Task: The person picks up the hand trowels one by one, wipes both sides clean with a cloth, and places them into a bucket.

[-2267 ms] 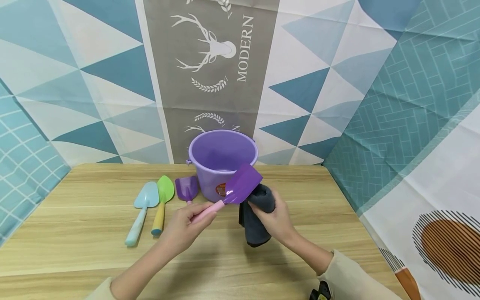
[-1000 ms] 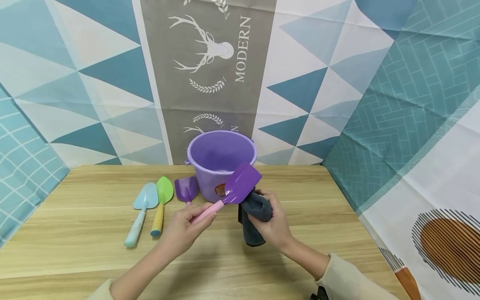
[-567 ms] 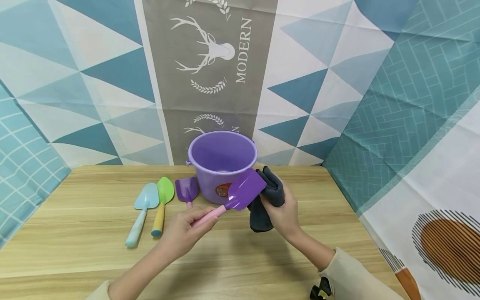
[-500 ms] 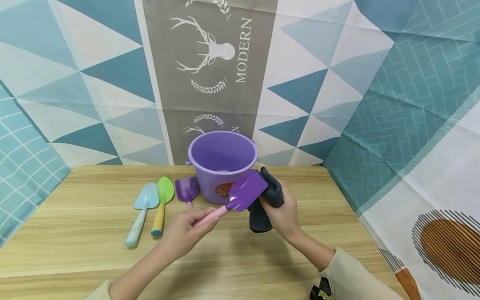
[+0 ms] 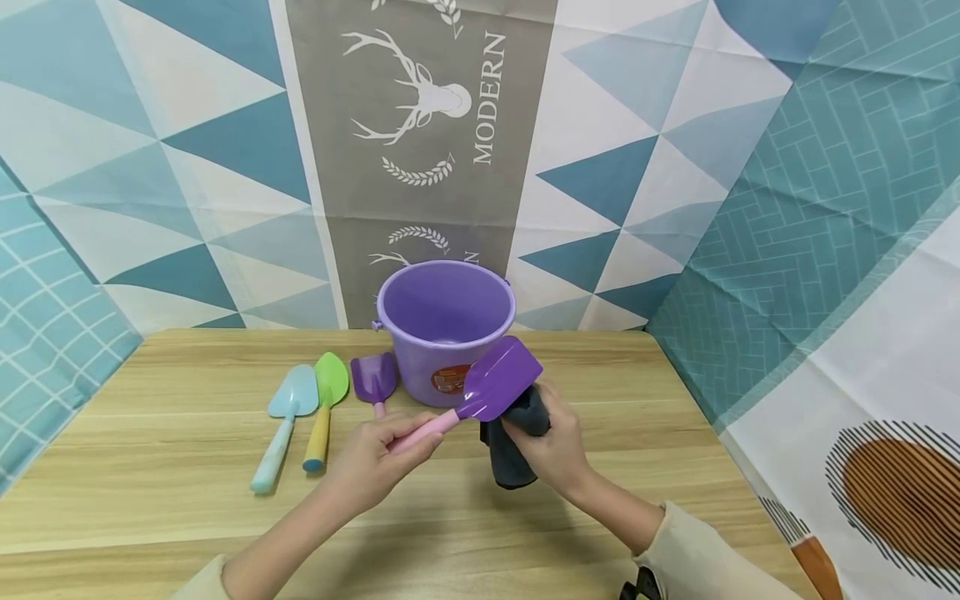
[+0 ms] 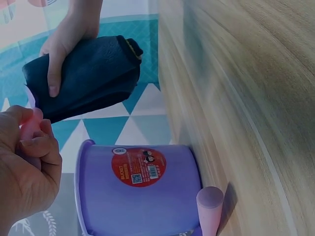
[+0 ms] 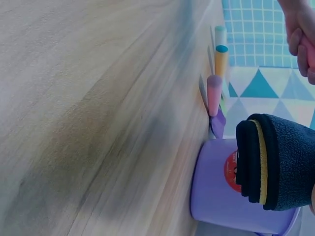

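Your right hand [image 5: 555,442] and the dark cloth [image 5: 513,454] have moved lower since half a second ago, from the tip of the purple shovel [image 5: 498,379] to the lower edge of its blade

Your left hand [image 5: 375,467] has the fingers curled round the pink handle, and you hold this shovel above the wooden table [image 5: 622,400], with the blade partly in front of the purple bucket [image 5: 416,354]. Your right hand grips the folded cloth between thumb and fingers, partly behind the blade; how firmly it presses there, I cannot tell. The bucket stands upright. Just beside it, on the left, is a second purple shovel [image 5: 372,379]; farther left lie a green shovel [image 5: 331,380] and a light blue shovel [image 5: 294,392], near together
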Motion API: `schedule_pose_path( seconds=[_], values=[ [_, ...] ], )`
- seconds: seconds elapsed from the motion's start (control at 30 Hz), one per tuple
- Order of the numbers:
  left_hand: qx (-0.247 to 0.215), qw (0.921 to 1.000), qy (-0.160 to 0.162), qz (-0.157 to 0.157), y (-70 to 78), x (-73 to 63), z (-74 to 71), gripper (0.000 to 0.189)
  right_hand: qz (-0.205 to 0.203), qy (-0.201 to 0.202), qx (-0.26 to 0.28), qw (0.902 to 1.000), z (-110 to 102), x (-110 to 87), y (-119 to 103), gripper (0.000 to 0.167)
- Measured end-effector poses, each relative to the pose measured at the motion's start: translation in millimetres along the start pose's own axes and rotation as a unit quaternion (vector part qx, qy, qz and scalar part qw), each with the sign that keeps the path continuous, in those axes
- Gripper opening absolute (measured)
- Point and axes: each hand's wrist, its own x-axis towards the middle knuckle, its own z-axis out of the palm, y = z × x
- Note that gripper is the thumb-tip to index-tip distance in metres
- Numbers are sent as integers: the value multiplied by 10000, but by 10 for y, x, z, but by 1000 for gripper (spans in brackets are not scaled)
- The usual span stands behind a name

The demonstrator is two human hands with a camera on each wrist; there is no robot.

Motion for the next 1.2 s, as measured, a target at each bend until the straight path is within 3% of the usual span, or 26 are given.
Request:
schedule_pose_path(
  seconds=[0.2, 0.37, 0.57, 0.77, 0.97, 1.2],
  values=[
    [46, 9998, -98, -163, -5, 2, -13, 20, 39, -235, -98, 9997, -43, -9, 17, 53],
    [5, 9994, -164, -310, -16, -23, -23, 20, 75, 114, -67, 9999, -115, 42, 82, 53],
    [-62, 9996, -246, -133, -27, -32, -30, 18, 168, 444, -7, 9989, -166, 103, 93, 49],
    [-116, 9992, -375, -97, -14, -31, -43, 17, 104, 382, 179, 9991, -143, 107, 88, 50],
    [-119, 9994, -300, 153, -6, -20, -22, 17, -68, 249, 252, 9993, -76, 59, 74, 49],
    [-98, 9992, -270, 267, 15, 2, -1, 15, -314, 2, 3, 9995, -47, -19, 56, 43]
  ],
)
